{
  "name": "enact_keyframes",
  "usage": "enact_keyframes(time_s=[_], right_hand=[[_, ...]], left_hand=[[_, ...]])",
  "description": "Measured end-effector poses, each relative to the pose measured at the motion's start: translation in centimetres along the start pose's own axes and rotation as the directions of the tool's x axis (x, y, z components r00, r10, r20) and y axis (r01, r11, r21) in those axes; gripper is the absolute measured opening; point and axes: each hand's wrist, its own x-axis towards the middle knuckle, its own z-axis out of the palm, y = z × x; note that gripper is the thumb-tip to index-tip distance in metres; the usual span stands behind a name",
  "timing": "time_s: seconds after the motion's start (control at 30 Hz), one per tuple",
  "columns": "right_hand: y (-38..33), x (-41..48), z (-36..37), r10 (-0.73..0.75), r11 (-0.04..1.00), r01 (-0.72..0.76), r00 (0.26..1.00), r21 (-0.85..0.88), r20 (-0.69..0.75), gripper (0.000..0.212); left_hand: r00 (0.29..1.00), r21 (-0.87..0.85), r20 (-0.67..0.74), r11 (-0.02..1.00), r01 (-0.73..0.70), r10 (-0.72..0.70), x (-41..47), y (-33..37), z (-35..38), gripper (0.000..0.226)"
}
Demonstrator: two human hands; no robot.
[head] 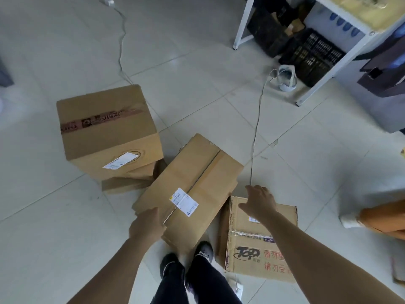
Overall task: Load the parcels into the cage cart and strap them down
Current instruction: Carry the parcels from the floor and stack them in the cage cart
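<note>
- far left of the middle parcel (pixel 190 178), a tall parcel (pixel 107 128) stands upright on the floor (pixel 54 216). brown printed tape runs across its top and there's a white sticker low on its near face.
- under that tall parcel sits a flat box (pixel 125 185), its edge poking out, just beside the middle parcel's left side.
- here's the left hand (pixel 148 224) at the middle parcel's near-left corner. the thumb lies on top, the fingers curl down over the edge out of sight, and it grips the cardboard.
- the middle parcel itself is tilted, with a taped seam down its length and a white label (pixel 185 201) stuck across that seam near the hand.
- right below the middle parcel's near edge are the person's dark shoes (pixel 186 257) and dark trouser legs.
- the right hand (pixel 260 202) hovers just right of the middle parcel, fingers (pixel 252 190) loosely spread and holding nothing. whether it touches the box beneath, i cannot tell.
- beneath that hand the printed parcel (pixel 260 249) lies on the floor, up against the middle parcel's right side, with red lettering and clear tape on it.
- a thin white cable (pixel 257 119) trails away beyond the middle parcel.
- well beyond and to the right stands a metal shelf (pixel 341 53) with a black crate (pixel 311 55) under it.
- far right of the middle parcel there's an orange trouser leg (pixel 383 218).
</note>
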Motion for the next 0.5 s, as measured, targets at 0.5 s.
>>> enact_keyframes(time_s=[0.5], right_hand=[[-0.9, 21.7, 6.6, -0.099, 0.99, 0.111, 0.987, -0.089, 0.125, 0.059]], left_hand=[[0.845, -0.556, 0.247, 0.645, 0.525, -0.475, 11.4, 0.4, 11.9, 0.059]])
